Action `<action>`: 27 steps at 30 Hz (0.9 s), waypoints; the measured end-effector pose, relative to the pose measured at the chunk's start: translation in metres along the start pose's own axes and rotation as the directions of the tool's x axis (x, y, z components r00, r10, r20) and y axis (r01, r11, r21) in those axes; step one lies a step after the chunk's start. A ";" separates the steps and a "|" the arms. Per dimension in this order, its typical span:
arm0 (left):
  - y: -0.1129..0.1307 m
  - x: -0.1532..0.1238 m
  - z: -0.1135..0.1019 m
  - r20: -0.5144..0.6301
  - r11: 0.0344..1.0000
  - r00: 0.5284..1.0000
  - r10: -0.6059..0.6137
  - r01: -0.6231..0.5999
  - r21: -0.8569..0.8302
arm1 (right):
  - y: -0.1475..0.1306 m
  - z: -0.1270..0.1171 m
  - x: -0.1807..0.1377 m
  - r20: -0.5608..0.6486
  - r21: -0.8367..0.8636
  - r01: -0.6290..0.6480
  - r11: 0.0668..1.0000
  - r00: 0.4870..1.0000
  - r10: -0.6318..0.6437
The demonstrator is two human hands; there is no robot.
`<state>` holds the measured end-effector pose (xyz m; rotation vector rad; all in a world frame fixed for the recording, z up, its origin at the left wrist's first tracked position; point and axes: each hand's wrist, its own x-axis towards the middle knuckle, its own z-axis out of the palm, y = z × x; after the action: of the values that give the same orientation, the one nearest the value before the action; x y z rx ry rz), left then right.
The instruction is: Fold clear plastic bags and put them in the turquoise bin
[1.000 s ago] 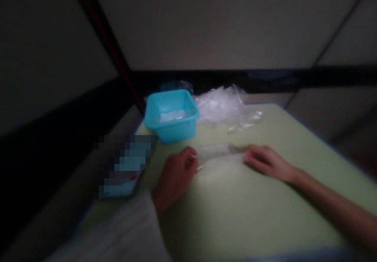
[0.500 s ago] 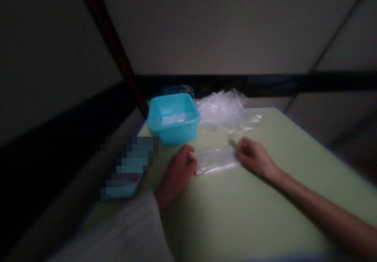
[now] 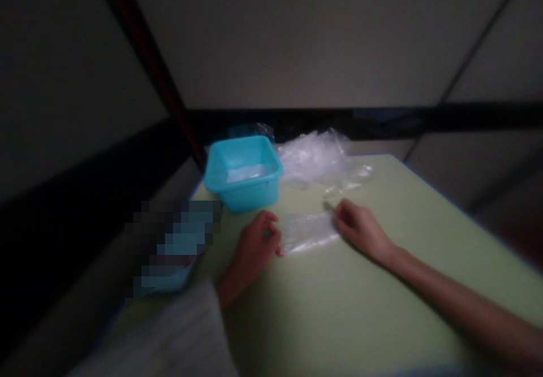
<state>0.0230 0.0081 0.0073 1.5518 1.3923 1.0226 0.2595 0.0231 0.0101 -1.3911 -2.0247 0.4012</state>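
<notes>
- Far left, a pixelated patch (image 3: 176,247) in dull blue lies along the table's left edge; what it covers cannot be told.
- Below it, a pale sleeve (image 3: 169,332) reaches in from the bottom and covers the person's left forearm.
- The basin (image 3: 254,195), turquoise, stands upright near the table's far left corner, with some whitish stuff (image 3: 246,172) on its floor.
- The left hand (image 3: 257,241) is in front of the basin, fingers curled, at the bag's left end; whether thumb and finger pinch the film cannot be told.
- The bag (image 3: 309,234), clear and flat, lies on the table between the two hands.
- Behind the bag, a heap (image 3: 311,156) of crumpled clear plastic sits just right of the basin.
- The right hand (image 3: 360,230), fingers bunched, is at the bag's right end; a thin stub (image 3: 327,204) shows by its fingertips, and its grip is too blurred to tell.
- The table (image 3: 339,315), yellow-green, spreads under everything.
</notes>
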 end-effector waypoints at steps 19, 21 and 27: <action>0.009 -0.020 0.016 0.255 0.617 0.815 0.521 -0.566 0.547 | -0.008 0.000 -0.009 0.183 -0.273 0.383 0.882 0.921 -0.344; 0.009 -0.021 0.026 0.364 0.537 0.782 0.505 -0.616 0.576 | -0.008 0.005 -0.012 0.274 -0.310 0.409 0.858 0.903 -0.331; 0.012 -0.012 0.047 0.435 0.473 0.785 0.441 -0.615 0.631 | -0.002 0.011 -0.011 0.408 -0.326 0.415 0.849 0.872 -0.270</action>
<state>0.0705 -0.0069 0.0006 2.7837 1.2431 0.5494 0.2537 0.0136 -0.0005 -1.1926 -2.7190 0.0616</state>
